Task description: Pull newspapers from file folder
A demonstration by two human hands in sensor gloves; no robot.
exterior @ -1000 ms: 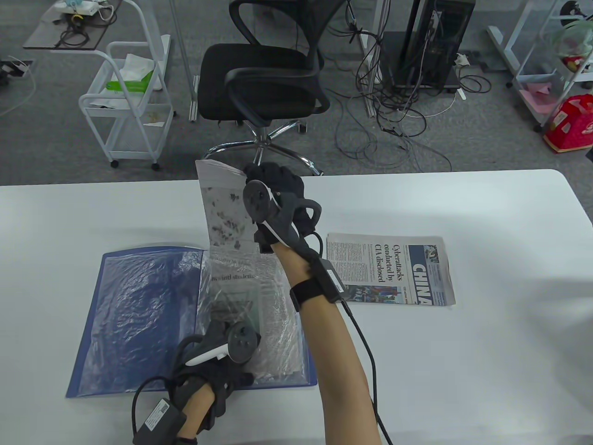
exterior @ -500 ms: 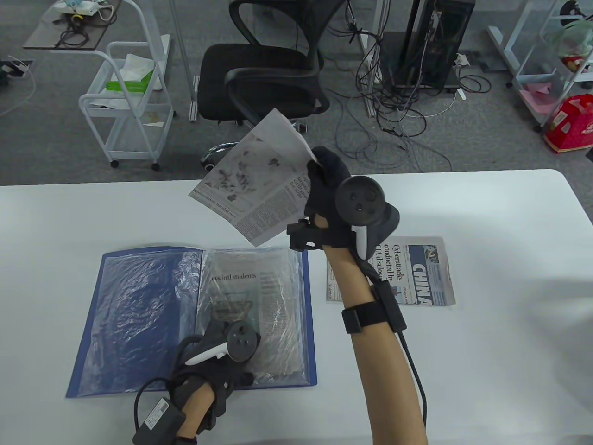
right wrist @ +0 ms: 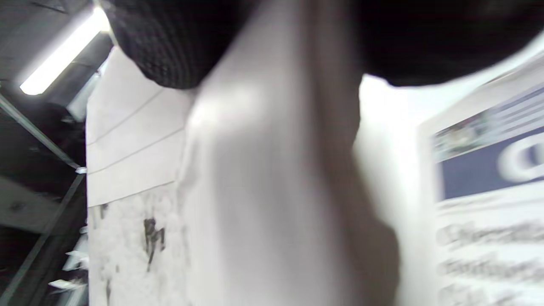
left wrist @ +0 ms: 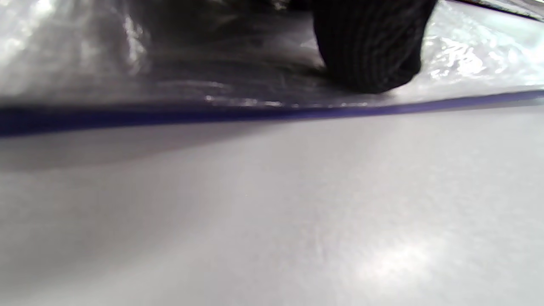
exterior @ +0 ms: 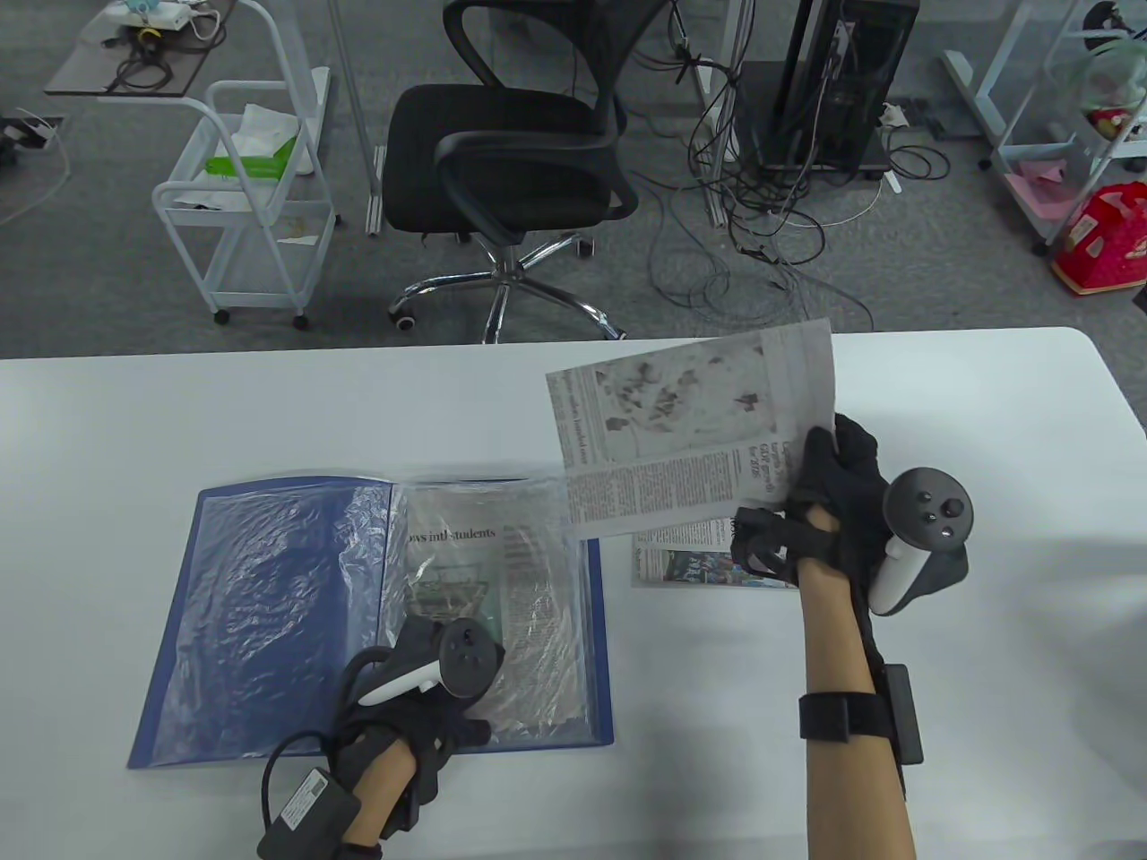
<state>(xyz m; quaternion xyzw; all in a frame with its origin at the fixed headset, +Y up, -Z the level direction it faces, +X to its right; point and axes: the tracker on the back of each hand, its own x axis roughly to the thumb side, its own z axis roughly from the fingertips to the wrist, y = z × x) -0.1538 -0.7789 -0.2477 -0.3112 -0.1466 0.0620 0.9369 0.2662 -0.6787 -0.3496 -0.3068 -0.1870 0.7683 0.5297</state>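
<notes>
An open blue file folder with clear plastic sleeves lies on the white table. A newspaper shows inside its right sleeve. My left hand presses flat on that sleeve near the folder's front edge; a gloved fingertip rests on the plastic. My right hand grips a folded newspaper sheet by its right edge and holds it in the air above another newspaper lying on the table right of the folder. The held sheet fills the right wrist view, blurred.
A black office chair stands beyond the table's far edge. A white wire cart is at the back left, and cables with a computer tower at the back right. A red bag lies at the far right.
My right hand has pulled the sheet out of the sleeve, then carried it right and down over the newspaper on the table. My left hand has stayed on the folder.
</notes>
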